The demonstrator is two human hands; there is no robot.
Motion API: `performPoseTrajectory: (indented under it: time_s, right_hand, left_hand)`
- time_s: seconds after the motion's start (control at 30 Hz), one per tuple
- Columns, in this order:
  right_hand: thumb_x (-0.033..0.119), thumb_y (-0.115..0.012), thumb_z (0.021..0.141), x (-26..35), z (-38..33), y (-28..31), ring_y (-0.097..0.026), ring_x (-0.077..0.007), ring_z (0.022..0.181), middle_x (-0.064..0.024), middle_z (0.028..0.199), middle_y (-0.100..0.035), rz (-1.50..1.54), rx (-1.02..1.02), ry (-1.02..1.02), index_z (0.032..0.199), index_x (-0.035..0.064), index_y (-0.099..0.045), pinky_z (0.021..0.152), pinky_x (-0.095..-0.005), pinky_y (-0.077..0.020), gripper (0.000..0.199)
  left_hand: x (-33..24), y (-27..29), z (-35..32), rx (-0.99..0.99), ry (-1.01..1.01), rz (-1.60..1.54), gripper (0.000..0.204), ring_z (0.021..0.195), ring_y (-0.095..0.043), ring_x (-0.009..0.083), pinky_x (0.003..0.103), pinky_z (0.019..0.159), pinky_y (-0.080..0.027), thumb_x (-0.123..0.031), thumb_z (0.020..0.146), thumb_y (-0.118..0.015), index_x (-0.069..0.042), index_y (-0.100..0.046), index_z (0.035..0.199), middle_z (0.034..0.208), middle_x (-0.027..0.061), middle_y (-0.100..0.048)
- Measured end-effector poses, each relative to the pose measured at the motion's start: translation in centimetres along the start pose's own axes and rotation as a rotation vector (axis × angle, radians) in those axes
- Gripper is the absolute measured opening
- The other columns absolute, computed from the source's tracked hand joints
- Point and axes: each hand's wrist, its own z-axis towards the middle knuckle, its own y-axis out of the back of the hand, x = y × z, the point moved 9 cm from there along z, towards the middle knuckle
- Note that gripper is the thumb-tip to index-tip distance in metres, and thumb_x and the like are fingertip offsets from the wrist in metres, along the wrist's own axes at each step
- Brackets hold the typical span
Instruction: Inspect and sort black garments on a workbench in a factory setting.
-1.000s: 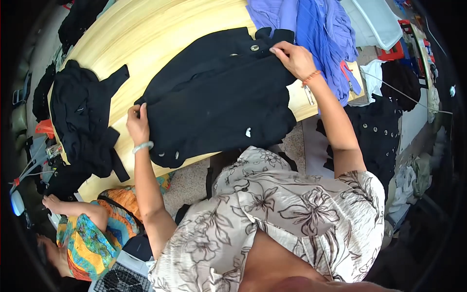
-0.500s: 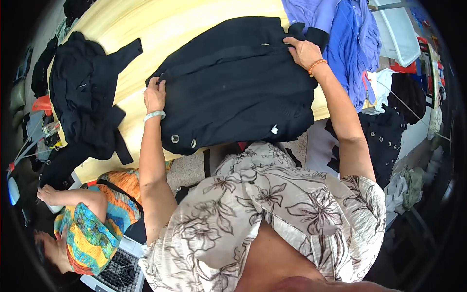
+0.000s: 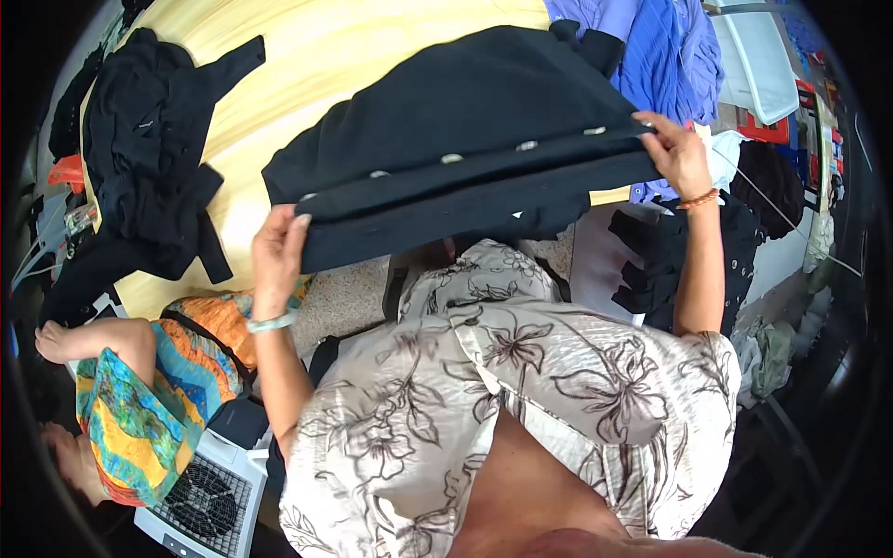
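Note:
A black cardigan [image 3: 465,102] with a row of shiny buttons lies across the table in front of me. Its buttoned front edge is drawn up toward me and stretched between my hands. My left hand [image 3: 279,244] pinches one end of that edge, thumb on top. The other end is gripped by my right hand [image 3: 677,153], fingers closed on the cloth. Part of the cardigan hangs past the table's near edge. One dark sleeve end sticks out at its far right, against the purple clothes.
The yellow wood-patterned table [image 3: 307,56] bears another black garment [image 3: 153,139] at left and purple garments [image 3: 656,65] at far right. A person [image 3: 153,418] in a colourful patterned top sits at left beside a fan [image 3: 206,493]. Black buttoned clothes [image 3: 707,256] lie at right.
Both hands have moved toward me, the right also further right. They have pulled the cardigan's front edge over and toward me, so the button row now shows.

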Motion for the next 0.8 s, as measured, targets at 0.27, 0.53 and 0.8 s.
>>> performPoseTrajectory:
  time_s: [0.27, 0.53, 0.8]
  right_hand:
    - [0.034, -0.065, 0.087, -2.9, -3.1, -6.6, -0.063, -0.0342, 0.060, -0.0137, 0.063, -0.062, -0.087, -0.018, -0.130, 0.127, 0.0222, -0.057, 0.056, -0.0432, -0.0471, 0.042]
    - [0.026, -0.065, 0.091, -1.5, -2.1, -2.5, -0.060, -0.0156, 0.056, -0.0069, 0.072, -0.065, -0.290, -0.386, 0.031, 0.110, 0.0121, -0.068, 0.053, -0.0293, -0.0463, 0.024]
    - [0.018, -0.062, 0.084, 23.1, -5.0, -11.0, -0.065, -0.0200, 0.082, -0.0030, 0.091, -0.066, 0.131, -0.137, 0.696, 0.094, 0.0113, -0.067, 0.062, -0.0324, -0.0550, 0.012]
  left_hand:
    - [2.0, -2.7, -3.8, -0.044, 0.002, -0.224, 0.036, 0.068, -0.047, 0.0023, 0.017, 0.062, -0.039, 0.007, 0.083, -0.066, 0.000, -0.054, 0.115, 0.078, -0.0050, -0.054]
    - [3.5, -2.1, -5.1, 0.069, 0.121, -0.283, 0.017, 0.068, -0.051, 0.0010, 0.016, 0.063, -0.040, 0.004, 0.084, -0.068, 0.000, -0.063, 0.099, 0.080, -0.0058, -0.060]
    - [5.6, -1.3, -3.7, -0.042, 0.153, -0.317, 0.014, 0.075, -0.057, 0.0027, 0.016, 0.068, -0.043, -0.001, 0.087, -0.066, -0.002, -0.066, 0.101, 0.088, -0.0025, -0.066]
